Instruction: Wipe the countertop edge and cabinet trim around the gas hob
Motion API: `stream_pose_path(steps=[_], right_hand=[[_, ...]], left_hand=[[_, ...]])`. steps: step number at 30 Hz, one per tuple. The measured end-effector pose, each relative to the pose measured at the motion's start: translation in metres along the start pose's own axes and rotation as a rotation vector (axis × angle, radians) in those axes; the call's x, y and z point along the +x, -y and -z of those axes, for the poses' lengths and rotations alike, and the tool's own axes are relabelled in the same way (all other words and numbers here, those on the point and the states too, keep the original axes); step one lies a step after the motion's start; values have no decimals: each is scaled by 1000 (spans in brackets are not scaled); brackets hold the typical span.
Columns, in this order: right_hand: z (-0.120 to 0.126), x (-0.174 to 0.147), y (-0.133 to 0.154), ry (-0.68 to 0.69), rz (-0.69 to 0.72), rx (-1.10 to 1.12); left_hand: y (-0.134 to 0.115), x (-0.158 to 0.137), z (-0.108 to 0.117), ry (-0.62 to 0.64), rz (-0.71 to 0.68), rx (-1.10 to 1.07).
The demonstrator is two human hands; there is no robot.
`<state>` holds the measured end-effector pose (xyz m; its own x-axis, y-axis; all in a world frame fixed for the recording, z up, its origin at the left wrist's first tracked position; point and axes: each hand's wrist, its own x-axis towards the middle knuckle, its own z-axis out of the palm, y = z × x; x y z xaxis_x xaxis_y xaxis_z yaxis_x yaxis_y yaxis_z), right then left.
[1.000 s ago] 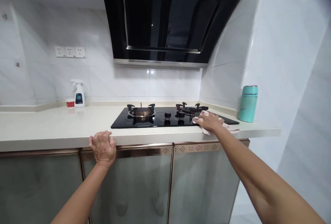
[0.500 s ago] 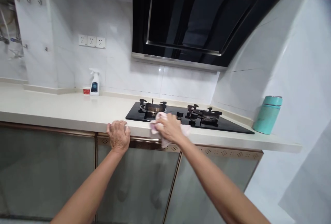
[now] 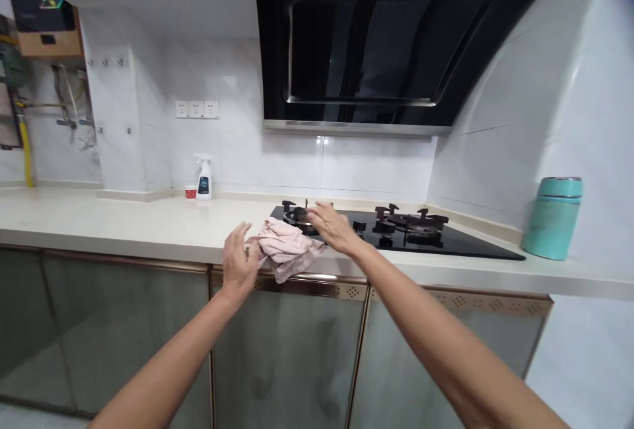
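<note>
A crumpled pale pink cloth [image 3: 287, 247] lies at the front edge of the countertop, partly hanging over it. My left hand [image 3: 240, 261] is at the cloth's left side, with the cloth's edge between thumb and fingers. To the right of the cloth, my right hand [image 3: 334, 226] is held over the front of the black gas stove [image 3: 460, 244], fingers stretched out and nothing in them. Behind its fingertips is the left burner [image 3: 297, 214], partly covered by the hand and cloth. The right burner [image 3: 416, 223] is in plain view.
A black range hood [image 3: 361, 53] slopes out above the stove. A turquoise thermos [image 3: 552, 221] stands at the right end of the countertop [image 3: 123, 218]. Against the back wall are a white spray bottle [image 3: 203, 181] and a small red cup [image 3: 191, 192].
My right hand has let go of the cloth and opened above the stove. My left hand has come off the counter edge onto the cloth's left side. The view has shifted left and up.
</note>
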<state>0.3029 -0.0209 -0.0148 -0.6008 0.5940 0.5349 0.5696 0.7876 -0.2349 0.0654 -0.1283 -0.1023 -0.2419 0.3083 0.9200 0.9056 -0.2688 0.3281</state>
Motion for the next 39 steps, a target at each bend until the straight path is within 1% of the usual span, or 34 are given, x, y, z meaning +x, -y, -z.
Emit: stream_pose_path(steps=[2,3,5,7,8,9,11,13,15,16,17,18,21,22,23,25,27,29,31,32,34,36,39], right_hand=[[13,-20,-40,63,-84,-155],[16,-30,-57,106,-146,-213],[15,-44,-85,177,-248,-253],[9,-50,-100,235,-290,-245],[7,-50,-104,265,-297,-244],[4,-50,-106,290,-298,-246],[2,-47,-108,323,-294,-254],[2,-45,-110,332,-284,-253],[3,-46,-113,330,-275,-251],[4,-46,-115,328,-270,-251],[4,-47,-116,327,-265,-251],[4,-48,-116,327,-262,-251],[3,-50,-116,327,-279,-253],[3,-50,-116,324,-290,-252],[2,-50,-115,319,-298,-251],[1,-51,-114,303,-305,-245],[1,-51,-113,281,-301,-241],[0,-51,-112,249,-288,-238],[0,-51,-111,219,-273,-237],[-1,-50,-111,210,-269,-239],[-1,-48,-110,203,-266,-243],[-2,-46,-110,204,-267,-245],[-1,-45,-111,216,-265,-236]], left_hand=[[-29,13,-8,82,-112,66],[-43,18,-15,148,-150,119],[-69,25,-33,308,-187,236],[-85,25,-52,479,-232,344],[-90,23,-61,541,-260,389],[-91,19,-69,576,-289,426],[-89,12,-77,571,-353,461],[-81,7,-77,532,-414,441],[-69,10,-68,526,-460,394],[-61,14,-60,528,-453,371],[-51,20,-52,524,-411,351],[-39,26,-42,508,-332,335],[8,50,-7,448,12,337],[25,57,6,467,91,356],[42,65,19,509,140,389],[74,77,43,551,189,483],[100,88,62,538,245,606],[118,97,74,501,350,721],[128,103,80,517,470,765],[129,105,81,541,506,755],[126,105,78,563,513,705],[113,101,72,527,467,657],[80,90,52,489,405,556]])
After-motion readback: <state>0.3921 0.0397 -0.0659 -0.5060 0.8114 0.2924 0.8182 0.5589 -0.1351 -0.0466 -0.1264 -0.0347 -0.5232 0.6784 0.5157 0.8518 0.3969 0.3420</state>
